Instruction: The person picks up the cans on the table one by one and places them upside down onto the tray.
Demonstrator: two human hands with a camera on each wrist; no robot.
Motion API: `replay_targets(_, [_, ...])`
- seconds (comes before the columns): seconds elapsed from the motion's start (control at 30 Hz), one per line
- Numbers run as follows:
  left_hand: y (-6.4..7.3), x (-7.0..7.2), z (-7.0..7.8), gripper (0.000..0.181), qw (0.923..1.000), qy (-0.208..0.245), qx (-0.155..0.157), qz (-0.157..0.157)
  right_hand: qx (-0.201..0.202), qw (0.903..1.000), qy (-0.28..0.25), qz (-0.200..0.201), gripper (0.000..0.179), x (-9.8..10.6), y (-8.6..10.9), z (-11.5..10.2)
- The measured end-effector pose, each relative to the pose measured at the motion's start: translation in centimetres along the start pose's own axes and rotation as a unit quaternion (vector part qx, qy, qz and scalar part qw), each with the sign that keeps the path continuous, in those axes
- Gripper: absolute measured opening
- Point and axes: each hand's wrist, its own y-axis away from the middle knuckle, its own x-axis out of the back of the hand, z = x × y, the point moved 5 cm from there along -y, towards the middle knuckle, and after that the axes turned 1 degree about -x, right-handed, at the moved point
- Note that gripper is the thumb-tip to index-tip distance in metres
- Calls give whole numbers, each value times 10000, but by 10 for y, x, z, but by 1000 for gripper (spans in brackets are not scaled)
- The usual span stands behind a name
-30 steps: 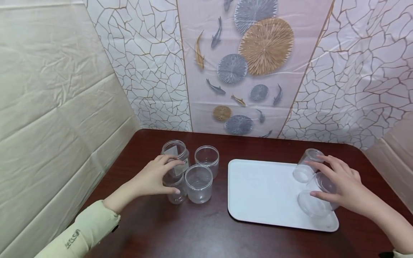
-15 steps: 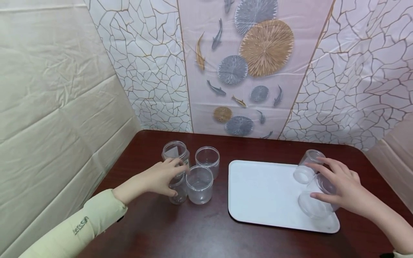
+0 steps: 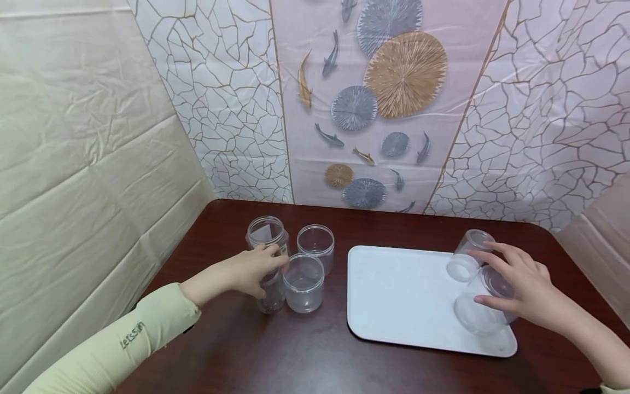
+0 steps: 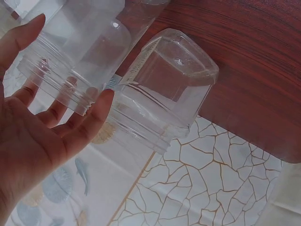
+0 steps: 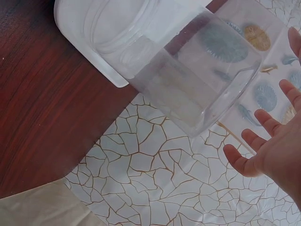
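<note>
My left hand (image 3: 244, 272) reaches over a clear plastic jar (image 3: 273, 302) at the near left of a cluster on the table. In the left wrist view its thumb lies on one side of that jar's threaded rim (image 4: 61, 80), and the fingers show through the plastic on the other. Touching this group are a wide clear jar (image 3: 304, 293), another clear jar (image 3: 317, 245) behind, and a squarish jar with a label (image 3: 261, 232). My right hand (image 3: 529, 284) hovers, fingers spread, beside an upside-down clear jar (image 3: 477, 314); the right wrist view shows it apart from the jar.
A white tray (image 3: 394, 295) lies right of the middle of the dark red table (image 3: 295, 355). At its far right a smaller upside-down clear jar (image 3: 461, 267) stands behind the larger one. A patterned wall covering (image 3: 236, 109) rises along the back edge.
My left hand has moved right and slightly down, its fingers coming round the near-left jar. The right hand and the jars stay in place.
</note>
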Motion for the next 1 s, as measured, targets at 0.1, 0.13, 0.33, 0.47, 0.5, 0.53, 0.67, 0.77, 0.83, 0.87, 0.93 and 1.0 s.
replay_targets(0.1, [0,0,0,52,10000,-12,-34,42,-30,10000,-5,-19,89,0,0,0])
replay_targets(0.13, [0,0,-1,52,10000,-25,-44,69,-33,10000,-1,-18,89,0,0,0])
replay_targets(0.33, [3,1,-5,51,9999,-74,-6,140,-4,10000,-63,3,87,0,-1,-2])
replay_targets(0.47, [5,4,-9,51,9998,-104,49,158,63,9999,-130,36,85,-1,-2,-3])
replay_targets(0.5, [6,5,-10,51,9998,-110,54,163,71,9999,-130,41,86,-1,-3,-3])
replay_targets(0.53, [7,7,-10,51,9997,-126,44,186,74,9999,-130,41,86,-1,-3,-3])
replay_targets(0.67, [11,15,-11,53,9993,-179,-2,323,44,9999,-137,12,86,-2,-3,-4])
replay_targets(0.77, [13,22,-13,51,9989,-207,34,408,48,9999,-146,-6,86,-2,-4,-5])
replay_targets(0.83, [14,28,-14,49,9987,-235,51,451,65,9999,-147,1,85,-2,-4,-5])
replay_targets(0.87, [15,32,-14,48,9986,-242,68,467,67,9999,-152,-2,85,-2,-5,-6])
replay_targets(0.93, [16,40,-15,46,9982,-281,75,526,85,9998,-165,3,85,-1,-5,-7])
replay_targets(1.0, [17,49,-14,46,9974,-314,69,649,83,9998,-204,10,84,0,-5,-9])
